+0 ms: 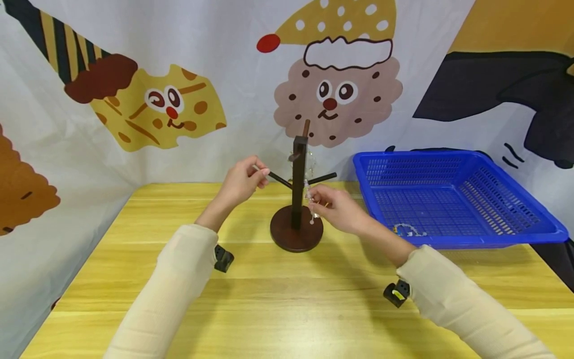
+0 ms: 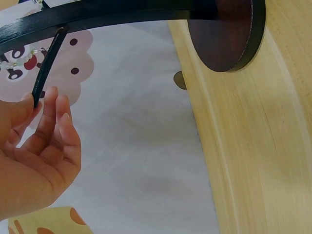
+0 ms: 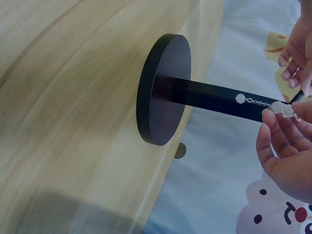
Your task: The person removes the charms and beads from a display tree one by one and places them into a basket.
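A dark wooden stand (image 1: 299,199) with a round base and several pegs stands upright on the table. With thumb and fingertips my left hand (image 1: 239,183) pinches the end of its left peg (image 2: 48,66). My right hand (image 1: 341,208) holds a bracelet (image 3: 277,107) of clear beads between thumb and fingers, close to the right of the post. From that grip a short chain with a round bead (image 3: 240,98) dangles. Another beaded bracelet (image 1: 312,162) hangs behind the top of the post, partly hidden by it.
To the right, a blue plastic basket (image 1: 462,244) sits on the table, with a beaded bracelet (image 1: 407,229) in its near left corner. Behind the table (image 1: 287,299) hangs a white cloth (image 1: 251,114) printed with cartoon figures.
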Tool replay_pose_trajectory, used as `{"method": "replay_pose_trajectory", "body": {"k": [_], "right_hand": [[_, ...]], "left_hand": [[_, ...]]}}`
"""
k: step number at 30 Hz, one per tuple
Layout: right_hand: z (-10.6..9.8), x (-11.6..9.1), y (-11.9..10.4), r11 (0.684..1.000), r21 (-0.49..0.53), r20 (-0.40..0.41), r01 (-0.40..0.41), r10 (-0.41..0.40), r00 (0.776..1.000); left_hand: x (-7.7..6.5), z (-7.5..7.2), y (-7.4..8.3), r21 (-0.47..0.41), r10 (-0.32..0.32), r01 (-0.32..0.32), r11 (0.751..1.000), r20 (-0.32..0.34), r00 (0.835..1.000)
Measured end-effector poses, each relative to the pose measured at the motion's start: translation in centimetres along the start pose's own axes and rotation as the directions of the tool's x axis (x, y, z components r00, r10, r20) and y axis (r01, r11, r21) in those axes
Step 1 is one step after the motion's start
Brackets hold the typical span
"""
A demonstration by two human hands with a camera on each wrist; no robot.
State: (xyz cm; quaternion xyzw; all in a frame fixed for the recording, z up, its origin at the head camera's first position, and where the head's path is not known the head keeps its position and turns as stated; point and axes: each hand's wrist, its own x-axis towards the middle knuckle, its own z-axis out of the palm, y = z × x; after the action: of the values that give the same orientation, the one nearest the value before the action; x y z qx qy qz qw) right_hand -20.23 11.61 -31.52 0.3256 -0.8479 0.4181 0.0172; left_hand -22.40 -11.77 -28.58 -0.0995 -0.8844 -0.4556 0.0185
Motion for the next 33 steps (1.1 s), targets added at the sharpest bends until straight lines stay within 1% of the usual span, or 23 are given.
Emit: {"method": "replay_pose_trajectory", "body": {"k": [4,12,20,33], "right_hand": [[-0.3,0.0,-0.2,1.000,-0.002,-0.011,0.007,-0.007,1.000],[-0.9,-0.1,-0.3,1.000,-0.015,-0.025,-0.012,0.012,1.000],[-1.5,-0.4,-0.6,0.999,-0.032,-0.035,-0.013,0.011,0.999],[-2.5,-0.8,-1.3,0.995,-0.058,-0.033,-0.076,0.075,0.997]], "left_hand": [[0.1,0.0,0.0,-0.003,-0.001,0.001,1.000,0.001,1.000],[0.2,0.0,0.0,0.002,0.001,-0.001,1.000,0.008,1.000],[0.1,0.1,0.0,0.003,0.001,-0.001,1.000,0.008,1.000],[0.0,0.0,0.1,0.004,-0.008,0.008,1.000,0.019,1.000]]}}
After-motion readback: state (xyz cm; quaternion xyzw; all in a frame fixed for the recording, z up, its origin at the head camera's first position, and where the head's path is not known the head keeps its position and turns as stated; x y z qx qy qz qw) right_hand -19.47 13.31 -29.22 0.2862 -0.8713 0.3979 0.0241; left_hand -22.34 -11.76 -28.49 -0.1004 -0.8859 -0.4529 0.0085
